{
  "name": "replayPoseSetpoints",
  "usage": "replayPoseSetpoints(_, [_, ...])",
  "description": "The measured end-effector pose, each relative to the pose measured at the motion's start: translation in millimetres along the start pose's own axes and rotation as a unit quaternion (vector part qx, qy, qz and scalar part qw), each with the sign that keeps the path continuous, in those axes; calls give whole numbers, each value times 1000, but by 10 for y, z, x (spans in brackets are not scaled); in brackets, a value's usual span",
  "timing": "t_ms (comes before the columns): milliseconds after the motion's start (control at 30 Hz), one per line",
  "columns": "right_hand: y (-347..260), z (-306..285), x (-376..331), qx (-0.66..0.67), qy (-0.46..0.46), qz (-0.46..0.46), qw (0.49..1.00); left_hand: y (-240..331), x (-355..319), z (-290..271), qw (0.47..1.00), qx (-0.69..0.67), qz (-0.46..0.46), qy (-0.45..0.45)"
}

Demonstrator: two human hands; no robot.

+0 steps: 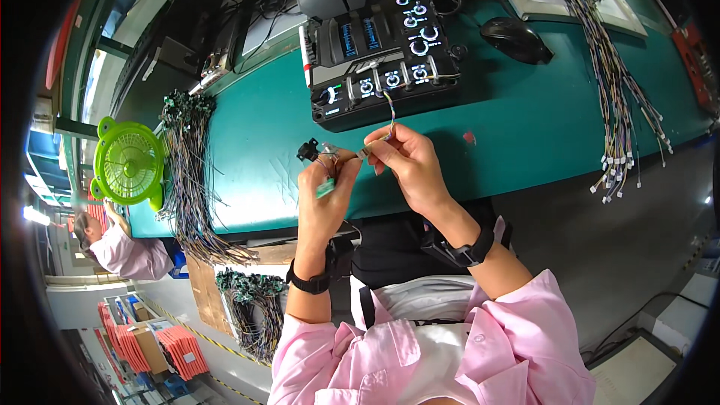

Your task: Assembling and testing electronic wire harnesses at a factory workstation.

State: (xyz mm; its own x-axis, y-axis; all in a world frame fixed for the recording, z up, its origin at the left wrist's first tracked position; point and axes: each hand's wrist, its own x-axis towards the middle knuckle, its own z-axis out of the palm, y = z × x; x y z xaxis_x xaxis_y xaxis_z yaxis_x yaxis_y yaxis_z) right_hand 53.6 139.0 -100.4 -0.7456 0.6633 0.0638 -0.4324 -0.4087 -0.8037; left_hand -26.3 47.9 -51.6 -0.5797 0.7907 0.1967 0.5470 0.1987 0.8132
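Just in front of a black test device [341, 111] with lit ring-shaped dials, my two hands meet over the green table mat. Closed around a wire harness, my left hand [321, 206] has a black connector [308, 151] and a small green part [325, 188] sticking out of it. Thumb and fingers of my right hand [414, 172] pinch a small pale plug [365, 153] close to the left fingertips. A multicoloured cable [392, 114] runs from the device down to my right hand. Whether the plug is joined to the harness cannot be made out.
Bundled wire harnesses lie at the left [191, 180] and far right [600, 79]; another bundle [255, 307] sits below the table edge. A green fan [129, 161] stands left, a black mouse [516, 40] right of the device. Another person [131, 255] is at far left.
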Motion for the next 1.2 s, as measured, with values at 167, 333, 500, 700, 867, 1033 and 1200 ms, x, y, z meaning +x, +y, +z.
replayPoseSetpoints(167, [-31, 7, -1, 44, 11, 18, 999, -111, -20, 70, 988, -133, -76, 11])
replayPoseSetpoints(333, [-44, -3, -22, 15, 0, 28, 999, -170, -34, 185, 965, -241, -103, 21])
replayPoseSetpoints(500, [-39, 12, -5, -10, 5, 15, 1000, -221, -24, 243, 959, -266, -92, 28])
replayPoseSetpoints(700, [-20, 26, 2, -6, 22, -6, 1000, -219, 40, 213, 954, -288, -78, -29])
replayPoseSetpoints(867, [-107, 3, -14, -64, 24, 1, 998, -387, -9, 5, 954, -220, 89, 182])
replayPoseSetpoints(1033, [-569, -450, -111, -170, -4, 115, 979, -482, -554, -858, 887, -401, -77, 216])
replayPoseSetpoints(1200, [-1245, -614, 99, -225, 64, 183, 955, -456, -791, -930, 952, -281, -124, 8])
